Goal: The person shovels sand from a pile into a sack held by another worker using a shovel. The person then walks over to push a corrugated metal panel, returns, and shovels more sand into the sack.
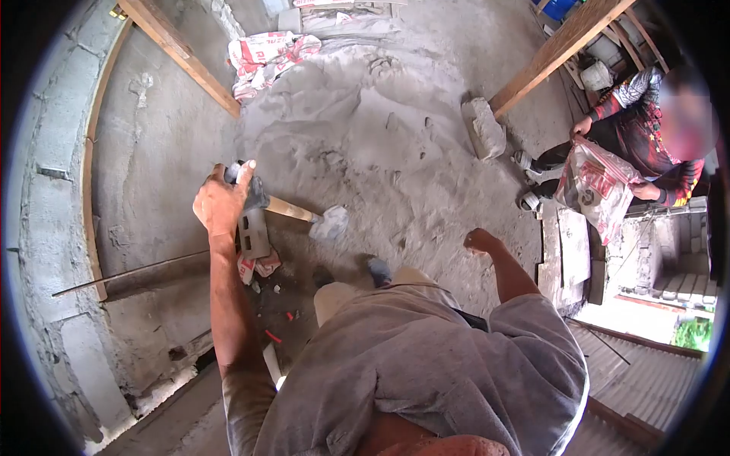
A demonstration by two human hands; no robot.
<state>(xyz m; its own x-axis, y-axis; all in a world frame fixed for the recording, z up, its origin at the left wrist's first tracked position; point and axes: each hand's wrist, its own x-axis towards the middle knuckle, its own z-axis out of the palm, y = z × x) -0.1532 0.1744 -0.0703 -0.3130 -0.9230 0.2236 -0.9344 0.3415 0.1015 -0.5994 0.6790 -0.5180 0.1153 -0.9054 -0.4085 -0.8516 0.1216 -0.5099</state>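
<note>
My left hand (220, 201) is closed round the dark grip of a short-shafted tool (289, 209). Its wooden shaft points right and ends in a grey, cement-coated head (330, 225) above the sandy floor. Below this hand a hollow concrete block (254, 234) stands beside a crumpled red and white scrap (266, 264). On the other side, my right hand (479, 242) hangs over the grey sand (411, 178) with its fingers curled in and nothing visible in them.
At the right a person (646, 144) holds an open sack (597, 186) in both hands. Wooden posts (182, 57) (563, 57) slant at both sides. A concrete chunk (484, 129) lies by the right post. Empty-looking sacks (270, 57) lie at the back left.
</note>
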